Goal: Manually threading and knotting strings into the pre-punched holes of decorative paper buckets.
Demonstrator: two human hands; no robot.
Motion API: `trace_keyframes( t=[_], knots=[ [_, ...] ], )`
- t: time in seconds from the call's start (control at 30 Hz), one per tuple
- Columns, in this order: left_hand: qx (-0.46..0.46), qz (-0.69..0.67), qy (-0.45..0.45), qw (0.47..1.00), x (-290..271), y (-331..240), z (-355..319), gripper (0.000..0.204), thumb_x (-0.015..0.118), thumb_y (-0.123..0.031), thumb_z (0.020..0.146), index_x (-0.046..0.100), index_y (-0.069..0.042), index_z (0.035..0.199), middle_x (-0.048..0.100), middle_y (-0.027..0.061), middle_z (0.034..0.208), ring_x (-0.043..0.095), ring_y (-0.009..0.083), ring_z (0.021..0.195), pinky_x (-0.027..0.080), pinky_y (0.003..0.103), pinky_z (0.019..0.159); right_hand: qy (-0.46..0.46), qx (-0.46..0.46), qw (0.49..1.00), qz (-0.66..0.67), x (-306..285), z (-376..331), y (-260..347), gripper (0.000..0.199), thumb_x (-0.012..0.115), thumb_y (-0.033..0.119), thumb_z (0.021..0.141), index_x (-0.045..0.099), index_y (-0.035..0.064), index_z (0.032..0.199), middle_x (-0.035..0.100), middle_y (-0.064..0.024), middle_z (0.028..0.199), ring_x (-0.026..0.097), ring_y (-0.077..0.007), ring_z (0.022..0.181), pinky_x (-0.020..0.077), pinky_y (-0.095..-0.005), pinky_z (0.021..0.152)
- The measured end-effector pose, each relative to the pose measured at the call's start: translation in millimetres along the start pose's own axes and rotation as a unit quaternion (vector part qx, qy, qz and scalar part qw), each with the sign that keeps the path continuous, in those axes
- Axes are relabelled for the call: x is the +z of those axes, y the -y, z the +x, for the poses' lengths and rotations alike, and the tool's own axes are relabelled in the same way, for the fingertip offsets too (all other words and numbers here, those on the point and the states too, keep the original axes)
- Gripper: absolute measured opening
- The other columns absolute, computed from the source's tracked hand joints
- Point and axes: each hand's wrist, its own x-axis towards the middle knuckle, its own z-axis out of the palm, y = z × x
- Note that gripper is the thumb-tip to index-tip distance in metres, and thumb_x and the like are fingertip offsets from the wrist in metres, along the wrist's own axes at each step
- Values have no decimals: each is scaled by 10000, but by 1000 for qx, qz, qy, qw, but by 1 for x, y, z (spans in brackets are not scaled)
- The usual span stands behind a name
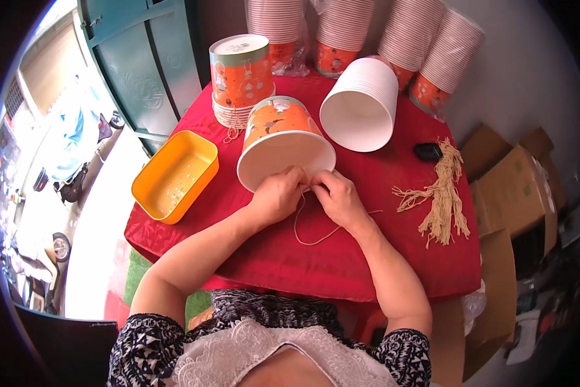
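Observation:
An orange paper bucket (282, 119) with a grey-green base band lies tipped on the table, its white mouth facing me. Both my hands meet at the lower edge of that mouth. My left hand (278, 195) pinches a thin tan string (310, 244) there, its fingertips partly inside the rim. Close beside it, my right hand (339, 197) is closed on the same string, thumb and forefinger together. The string's loose part loops down over the red cloth and passes under my right wrist. My fingers hide where the string meets the bucket.
A yellow tub (176, 177) holding small white bits stands left. Upside-down stacked buckets (241, 77) and a white bucket (360, 106) on its side sit farther back, before several tall stacks. A tan string bundle (446, 193) and black object (427, 152) lie right, near cardboard boxes (512, 193).

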Motion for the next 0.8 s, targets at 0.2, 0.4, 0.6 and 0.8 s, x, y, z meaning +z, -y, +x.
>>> trace_keyframes(
  t=[0.2, 0.4, 0.6, 0.8],
  knots=[
    [-39, -49, -10, 998, -2, 1, 0, 83, 626, -79, 845, 573, -16, 858, 648, 194, 844, 645, 399, 767, 514, 476, 666, 24, -2, 1000, 14, -5, 2, 5, 99, 666, 26, 832, 588, 0, 887, 617, -197, 874, 627, -384, 788, 517, -444, 676],
    [-75, -58, -20, 995, 3, 6, -1, 69, 603, -66, 836, 586, -1, 854, 649, 208, 831, 645, 404, 773, 517, 477, 680, 37, -34, 999, -18, -5, 1, 5, 113, 675, 6, 812, 577, -8, 865, 592, -190, 872, 612, -382, 760, 507, -444, 661],
    [-95, -60, -33, 993, 3, 8, 0, 63, 590, -28, 809, 607, 14, 853, 648, 213, 820, 644, 398, 782, 516, 460, 691, 57, -51, 997, -16, -12, 3, 12, 70, 616, -37, 785, 563, -24, 829, 574, -199, 853, 595, -388, 753, 499, -445, 657],
    [-114, -53, -53, 991, 4, 9, 4, 54, 594, -10, 789, 615, 23, 825, 645, 204, 791, 642, 366, 757, 510, 429, 671, 89, -75, 992, -46, -16, 4, 14, 77, 586, -43, 717, 556, -33, 787, 573, -195, 831, 579, -376, 773, 497, -450, 686]
  ],
)
